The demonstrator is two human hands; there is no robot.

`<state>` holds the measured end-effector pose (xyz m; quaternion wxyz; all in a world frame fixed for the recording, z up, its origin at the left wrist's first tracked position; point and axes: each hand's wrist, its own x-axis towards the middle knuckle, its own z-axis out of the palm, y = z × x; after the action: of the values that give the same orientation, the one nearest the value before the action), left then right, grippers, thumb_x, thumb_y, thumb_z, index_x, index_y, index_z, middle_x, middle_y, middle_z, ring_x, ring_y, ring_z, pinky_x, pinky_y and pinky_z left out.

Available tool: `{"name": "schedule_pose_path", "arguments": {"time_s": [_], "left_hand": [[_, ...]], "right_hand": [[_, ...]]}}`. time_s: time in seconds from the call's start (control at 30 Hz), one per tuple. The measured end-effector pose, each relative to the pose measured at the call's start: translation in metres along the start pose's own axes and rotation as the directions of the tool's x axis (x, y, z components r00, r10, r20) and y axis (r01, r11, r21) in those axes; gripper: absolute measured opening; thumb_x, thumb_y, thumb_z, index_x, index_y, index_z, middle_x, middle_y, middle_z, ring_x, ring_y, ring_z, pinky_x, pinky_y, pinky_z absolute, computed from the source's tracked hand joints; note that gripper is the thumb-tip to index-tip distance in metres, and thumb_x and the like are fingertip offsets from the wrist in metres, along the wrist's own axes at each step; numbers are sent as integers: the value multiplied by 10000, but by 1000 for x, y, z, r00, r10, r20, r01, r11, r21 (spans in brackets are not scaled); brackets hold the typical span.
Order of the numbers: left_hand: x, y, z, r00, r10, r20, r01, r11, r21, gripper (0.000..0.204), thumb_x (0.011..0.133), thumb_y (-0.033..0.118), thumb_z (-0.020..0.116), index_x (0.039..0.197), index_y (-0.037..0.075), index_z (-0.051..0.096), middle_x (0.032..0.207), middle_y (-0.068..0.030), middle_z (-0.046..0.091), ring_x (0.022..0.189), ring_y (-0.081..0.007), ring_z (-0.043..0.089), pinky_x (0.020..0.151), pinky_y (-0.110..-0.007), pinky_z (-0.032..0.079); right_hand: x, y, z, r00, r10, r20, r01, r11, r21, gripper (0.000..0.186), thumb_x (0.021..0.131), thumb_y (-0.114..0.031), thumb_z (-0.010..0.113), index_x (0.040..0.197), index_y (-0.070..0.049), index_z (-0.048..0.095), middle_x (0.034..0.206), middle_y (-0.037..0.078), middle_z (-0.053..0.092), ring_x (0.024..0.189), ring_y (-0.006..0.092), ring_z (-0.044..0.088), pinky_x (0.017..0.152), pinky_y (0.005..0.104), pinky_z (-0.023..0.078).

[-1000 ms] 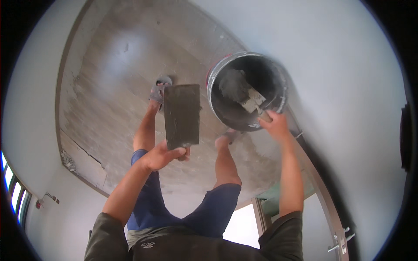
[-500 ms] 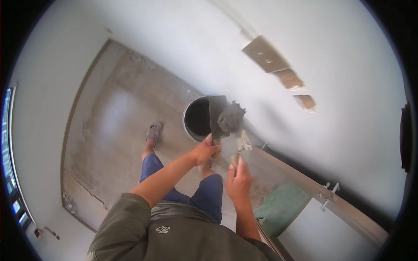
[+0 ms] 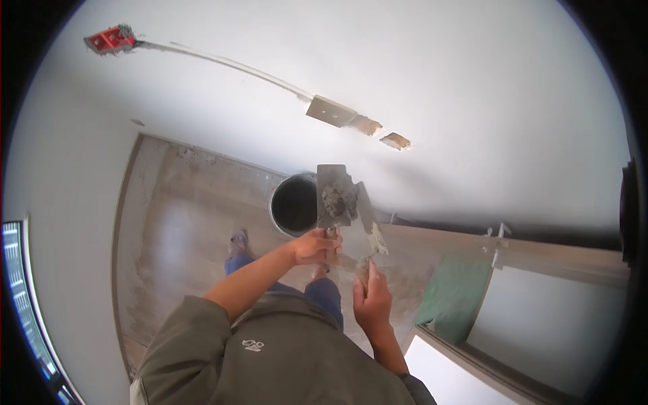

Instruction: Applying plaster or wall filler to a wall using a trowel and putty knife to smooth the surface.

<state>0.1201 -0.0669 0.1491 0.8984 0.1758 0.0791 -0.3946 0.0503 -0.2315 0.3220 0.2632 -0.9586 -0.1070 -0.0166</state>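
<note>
Closed round its handle, my left hand [image 3: 316,248] holds a flat rectangular plastering trowel [image 3: 330,175]. A lump of wet grey mortar [image 3: 335,201] lies on its face, spilling toward the right edge. My right hand [image 3: 373,302] grips the handle of a smaller hand trowel [image 3: 370,219], whose mortar-smeared blade points up and away beside the mortar. The two blades are close together; whether they touch I cannot tell. Just left of the plastering trowel, a round bucket [image 3: 273,206] with a dark inside stands on the floor, its right side partly hidden.
On the white wall ahead are a red electrical box [image 3: 111,40], a filled channel, a grey plate [image 3: 331,111] and two rough holes [image 3: 395,141]. A ledge with metal fittings [image 3: 499,236], a green board [image 3: 452,297] and white panels lie to the right. My feet stand below the bucket.
My view has turned upward, bringing the red box into sight. The mortar now lies more over the plastering trowel's face, and more of the smaller trowel's blade shows. Both hands keep their grips.
</note>
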Motion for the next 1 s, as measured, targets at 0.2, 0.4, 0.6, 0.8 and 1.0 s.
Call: {"name": "schedule_pose_path", "arguments": {"time_s": [0.2,0.4,0.6,0.8,1.0], "left_hand": [[-53,36,24,988,-119,102,110,990,90,253,925,26,603,1123,128,484,1017,-10,558,979,-197,599,884,-565,511],[-81,45,54,984,-164,64,154,979,134,303,917,39,618,1152,154,465,1048,-7,530,1005,-197,570,938,-591,482],[-74,16,98,996,-82,-44,86,991,104,310,909,38,624,1150,155,467,1056,-10,522,1035,-209,554,944,-579,478],[-52,-6,116,993,-42,-110,54,993,108,279,921,20,604,1139,147,485,1049,-19,522,1035,-212,561,935,-579,482],[-24,-20,113,994,106,-34,-104,993,50,261,924,12,597,1122,142,487,1050,-26,535,1056,-220,573,939,-575,479]], "right_hand": [[-15,22,-1,883,378,278,-437,448,780,329,1024,-269,428,1176,2,537,827,30,560,631,121,495,592,308,417],[1,90,60,864,-79,497,-454,-549,702,469,997,-472,452,1208,-55,490,806,47,517,609,155,468,591,304,401],[30,112,77,732,-363,576,-675,-499,544,480,991,-499,448,1168,-58,505,770,28,509,588,136,446,536,274,369],[38,170,57,620,-400,675,-784,-360,506,480,997,-480,453,1173,-41,536,779,39,531,559,121,448,523,264,375],[29,214,29,572,-253,780,-819,-235,524,437,1005,-420,473,1166,-20,546,816,52,566,566,123,483,519,255,390]]}}
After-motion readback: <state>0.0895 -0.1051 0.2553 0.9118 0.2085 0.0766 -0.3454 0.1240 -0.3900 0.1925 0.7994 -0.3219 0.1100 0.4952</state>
